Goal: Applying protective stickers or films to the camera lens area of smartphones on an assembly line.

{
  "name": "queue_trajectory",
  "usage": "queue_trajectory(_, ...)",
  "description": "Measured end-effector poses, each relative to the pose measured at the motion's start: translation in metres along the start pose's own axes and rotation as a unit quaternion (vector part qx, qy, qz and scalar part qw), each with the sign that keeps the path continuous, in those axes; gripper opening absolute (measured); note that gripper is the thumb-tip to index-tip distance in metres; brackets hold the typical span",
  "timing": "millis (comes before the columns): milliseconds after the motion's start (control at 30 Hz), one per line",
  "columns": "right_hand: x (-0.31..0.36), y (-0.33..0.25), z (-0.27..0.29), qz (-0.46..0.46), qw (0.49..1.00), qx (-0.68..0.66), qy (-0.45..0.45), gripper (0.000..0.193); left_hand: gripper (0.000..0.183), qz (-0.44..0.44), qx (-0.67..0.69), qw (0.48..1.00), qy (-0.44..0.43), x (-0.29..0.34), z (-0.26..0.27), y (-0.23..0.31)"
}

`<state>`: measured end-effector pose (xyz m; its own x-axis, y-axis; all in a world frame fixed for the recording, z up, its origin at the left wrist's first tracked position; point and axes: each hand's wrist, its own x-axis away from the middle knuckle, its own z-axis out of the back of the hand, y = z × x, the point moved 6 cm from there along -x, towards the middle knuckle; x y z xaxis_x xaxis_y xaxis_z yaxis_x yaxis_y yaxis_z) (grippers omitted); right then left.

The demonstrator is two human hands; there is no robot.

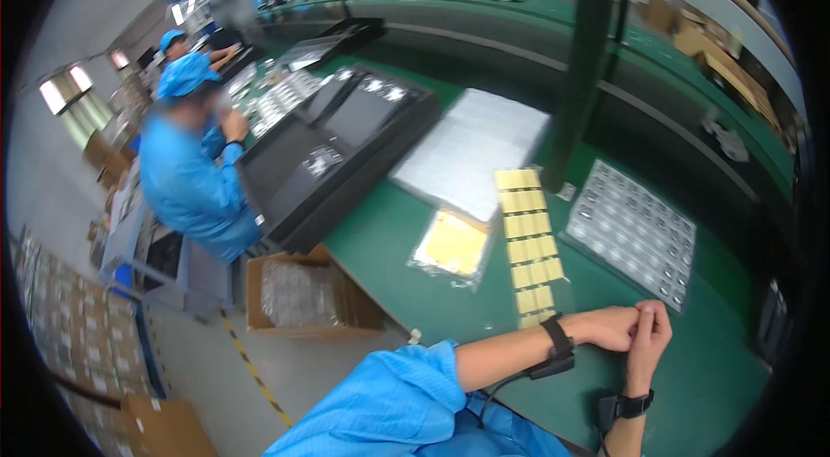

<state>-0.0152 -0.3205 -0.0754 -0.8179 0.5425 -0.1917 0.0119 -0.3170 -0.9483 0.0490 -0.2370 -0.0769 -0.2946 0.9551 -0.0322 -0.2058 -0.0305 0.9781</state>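
My left hand (pixel 610 328) and my right hand (pixel 652 332) meet over the green bench at the lower right. Both are closed, with their fingertips pressed together; anything between them is too small or hidden to make out. Just beyond them lies a clear tray (pixel 635 232) with rows of small round dark-centred parts. Left of my hands runs a strip of pale yellow square pieces (pixel 530 248). Beside that strip is a clear plastic bag (pixel 456 242) with yellow sheets inside.
A white wrapped flat stack (pixel 474 146) lies farther back. Black trays (pixel 346 154) stand at the left, near a co-worker in blue (pixel 194 163). An open cardboard box (pixel 303 293) with plastic wrap sits below the bench edge. A dark post (pixel 581 68) rises behind the yellow strip.
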Motion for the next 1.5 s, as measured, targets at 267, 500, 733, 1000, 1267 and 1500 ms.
queue_trajectory(267,-0.002,-0.054,-0.003,0.153,0.982,0.11,-0.021,0.008,0.024,-0.021,-0.021,0.999,-0.033,-0.004,-0.008,-0.005)
queue_trajectory(500,0.001,-0.045,0.0,0.123,0.989,0.08,-0.019,0.01,0.027,0.044,-0.046,0.997,-0.054,-0.004,-0.01,-0.006)
queue_trajectory(733,0.001,-0.044,-0.002,0.147,0.987,0.063,-0.017,0.01,0.028,0.057,0.001,0.998,-0.04,0.001,-0.006,-0.006)
queue_trajectory(1000,-0.004,-0.042,-0.004,0.143,0.988,0.049,0.004,0.011,0.03,0.067,0.021,0.997,-0.032,-0.005,0.0,-0.013)
queue_trajectory(1267,0.001,-0.036,0.001,0.103,0.991,0.085,0.005,0.015,0.019,-0.128,0.078,0.989,-0.022,-0.015,-0.013,-0.002)
queue_trajectory(1500,0.002,-0.005,-0.006,0.078,0.996,0.047,-0.012,0.021,0.017,-0.063,0.025,0.998,0.018,0.0,-0.011,-0.013)
